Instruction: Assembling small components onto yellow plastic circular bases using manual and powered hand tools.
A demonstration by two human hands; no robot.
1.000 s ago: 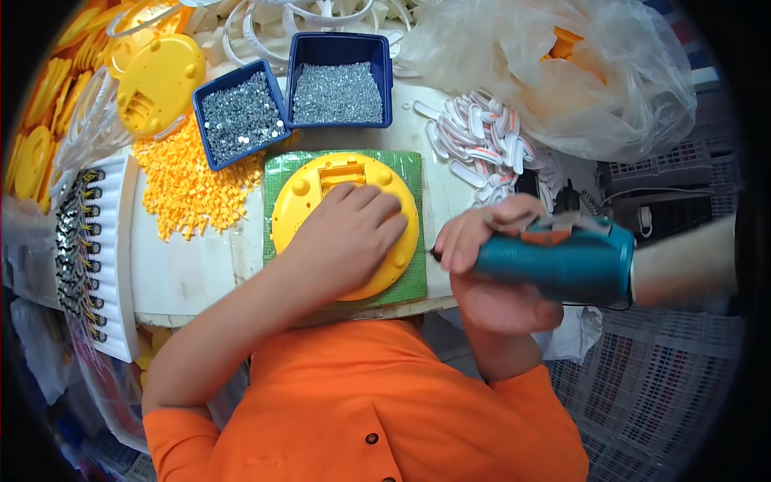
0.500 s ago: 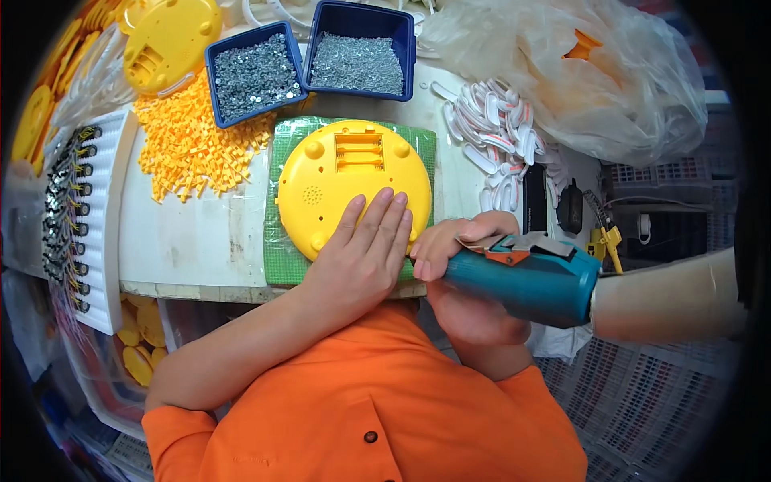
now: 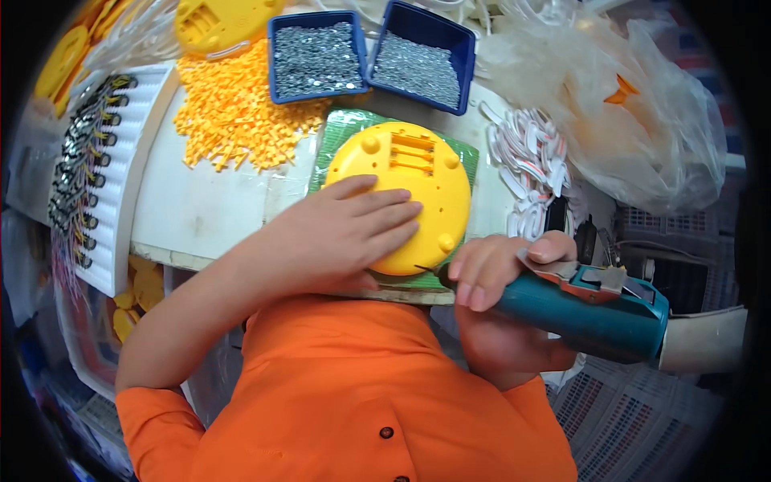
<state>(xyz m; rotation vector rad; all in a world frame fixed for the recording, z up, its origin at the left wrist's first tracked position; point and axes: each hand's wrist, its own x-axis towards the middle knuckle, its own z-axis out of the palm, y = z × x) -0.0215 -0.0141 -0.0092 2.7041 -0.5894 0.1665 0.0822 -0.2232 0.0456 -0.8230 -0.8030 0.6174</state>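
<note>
A round yellow plastic housing (image 3: 440, 191) lies on a green mat (image 3: 347, 120) at the table's front, its battery compartment facing up at the far side. My left hand (image 3: 357, 227) rests over the housing's left part, fingers stretched out and somewhat spread. In my right hand (image 3: 498, 277) is a teal power screwdriver (image 3: 582, 315), held nearly level with its body toward the right. Its thin dark bit points left at the housing's near rim; whether the bit touches it I cannot tell. The thumb lies along the tool's top, by a taped lever.
Two blue bins (image 3: 424, 18) of small metal screws stand at the back, beside a pile of small yellow parts (image 3: 241, 112). A white foam tray (image 3: 144, 145) of wired components sits left. White strap-like pieces (image 3: 526, 161) and a clear plastic bag (image 3: 675, 136) lie right.
The whole view has shifted and tilted, so the table appears farther right. My left hand has slid toward the housing's left side. The screwdriver stays in my right hand near the rim.
</note>
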